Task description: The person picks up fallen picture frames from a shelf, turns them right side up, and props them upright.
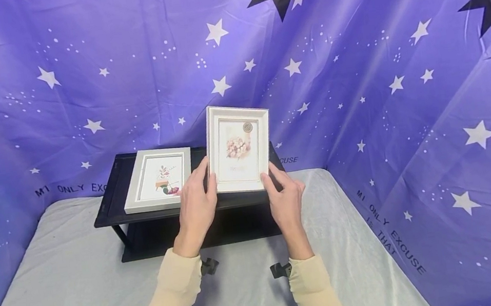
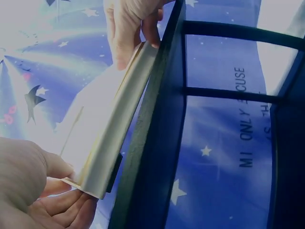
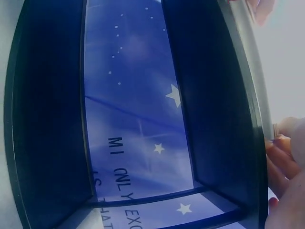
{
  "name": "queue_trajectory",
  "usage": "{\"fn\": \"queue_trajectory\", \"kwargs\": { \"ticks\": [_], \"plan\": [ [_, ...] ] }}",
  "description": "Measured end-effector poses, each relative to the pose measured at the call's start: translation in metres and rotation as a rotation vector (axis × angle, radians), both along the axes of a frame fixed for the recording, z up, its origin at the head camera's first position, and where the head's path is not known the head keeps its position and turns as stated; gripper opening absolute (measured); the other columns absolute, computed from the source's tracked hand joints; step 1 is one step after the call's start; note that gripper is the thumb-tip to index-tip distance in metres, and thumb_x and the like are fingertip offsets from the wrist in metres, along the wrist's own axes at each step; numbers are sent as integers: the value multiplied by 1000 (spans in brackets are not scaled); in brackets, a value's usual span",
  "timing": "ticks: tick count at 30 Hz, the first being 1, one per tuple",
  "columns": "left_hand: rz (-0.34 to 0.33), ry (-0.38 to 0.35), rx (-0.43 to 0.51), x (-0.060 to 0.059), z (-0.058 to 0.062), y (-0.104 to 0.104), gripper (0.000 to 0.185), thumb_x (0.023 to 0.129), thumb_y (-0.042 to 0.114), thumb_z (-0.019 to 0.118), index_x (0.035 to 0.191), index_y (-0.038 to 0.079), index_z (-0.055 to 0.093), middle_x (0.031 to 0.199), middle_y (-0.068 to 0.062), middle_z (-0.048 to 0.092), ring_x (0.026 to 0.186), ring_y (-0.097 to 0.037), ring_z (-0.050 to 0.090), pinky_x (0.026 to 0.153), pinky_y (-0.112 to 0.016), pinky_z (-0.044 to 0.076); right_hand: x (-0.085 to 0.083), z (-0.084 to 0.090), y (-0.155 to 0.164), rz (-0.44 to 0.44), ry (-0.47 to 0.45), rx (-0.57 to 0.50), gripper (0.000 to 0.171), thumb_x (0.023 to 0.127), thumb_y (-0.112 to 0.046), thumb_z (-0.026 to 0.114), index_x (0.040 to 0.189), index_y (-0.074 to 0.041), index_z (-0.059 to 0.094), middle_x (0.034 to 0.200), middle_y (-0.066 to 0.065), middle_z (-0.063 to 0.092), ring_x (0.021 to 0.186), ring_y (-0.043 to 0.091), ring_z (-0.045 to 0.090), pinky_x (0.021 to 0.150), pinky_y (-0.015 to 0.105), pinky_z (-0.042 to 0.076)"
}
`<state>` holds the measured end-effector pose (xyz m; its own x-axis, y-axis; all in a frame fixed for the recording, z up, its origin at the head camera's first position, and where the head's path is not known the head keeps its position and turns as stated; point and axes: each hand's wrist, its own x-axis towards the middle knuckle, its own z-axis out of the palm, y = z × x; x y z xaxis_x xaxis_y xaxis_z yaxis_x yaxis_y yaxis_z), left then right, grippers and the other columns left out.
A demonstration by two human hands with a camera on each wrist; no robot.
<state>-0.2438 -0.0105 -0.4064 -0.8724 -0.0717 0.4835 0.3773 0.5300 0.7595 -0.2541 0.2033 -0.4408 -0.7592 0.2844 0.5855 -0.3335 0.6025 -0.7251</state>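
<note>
Both hands hold a white picture frame [image 1: 239, 148] with a pink flower print, tilted up over the right part of a black two-tier shelf [image 1: 108, 207]. My left hand [image 1: 197, 203] grips its lower left edge, thumb in front. At the lower right edge, my right hand [image 1: 285, 194] pinches it the same way. In the left wrist view the frame's pale edge [image 2: 116, 124] is beside the shelf's top board, with a dark piece behind it. A second frame [image 1: 138, 187], whitish-grey with a plant print, lies flat on the shelf's left side, next to my left hand.
The shelf stands on a bed-like surface covered in pale grey cloth [image 1: 83, 298]. Purple star-printed curtains [image 1: 144, 57] hang behind and at both sides, close to the shelf's back. Below the top board is a lower black board [image 1: 232, 227].
</note>
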Motion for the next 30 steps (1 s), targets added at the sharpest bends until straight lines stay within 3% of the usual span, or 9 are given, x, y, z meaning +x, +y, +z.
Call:
{"fn": "queue_trajectory", "kwargs": {
  "ticks": [3,7,12,22,26,30],
  "plan": [
    [-14,-21,1,-2,-1,1,54,109,14,61,161,3,48,152,-21,63,138,-37,63,118,-54,48,-1,0,1,-11,36,-3,40,101,-34,77,138,-21,75,132,2,78,125,25,71,97,42,29],
    [-22,-35,-28,-3,-1,1,56,109,14,62,161,1,46,145,-23,65,129,-38,65,115,-53,50,-2,0,1,-35,61,-26,38,99,-32,80,135,-21,77,131,2,77,109,29,74,96,41,30],
    [-32,-39,-53,-5,0,1,51,109,14,61,157,-1,50,142,-23,65,127,-38,65,115,-54,50,-4,-2,-1,-76,60,-69,36,96,-31,83,131,-22,80,126,2,79,90,34,59,96,40,33],
    [-61,-28,-64,-7,0,-1,41,108,10,62,146,-2,55,139,-22,68,124,-35,69,110,-50,55,-3,-8,-4,-78,107,-59,35,97,-27,82,130,-16,80,106,10,84,102,28,80,113,44,30],
    [-64,-45,-64,-7,0,-3,41,108,11,63,146,-1,55,137,-21,69,124,-34,70,109,-50,55,-3,-7,-5,-76,127,-27,38,98,-27,80,134,-15,77,118,7,82,112,27,78,112,50,27],
    [-64,-50,-77,-7,0,-5,42,107,11,63,147,-2,55,137,-21,69,125,-34,70,109,-50,55,-4,8,-13,-117,176,19,56,100,-31,75,151,-13,58,147,4,68,136,26,62,112,54,22]
  ]
}}
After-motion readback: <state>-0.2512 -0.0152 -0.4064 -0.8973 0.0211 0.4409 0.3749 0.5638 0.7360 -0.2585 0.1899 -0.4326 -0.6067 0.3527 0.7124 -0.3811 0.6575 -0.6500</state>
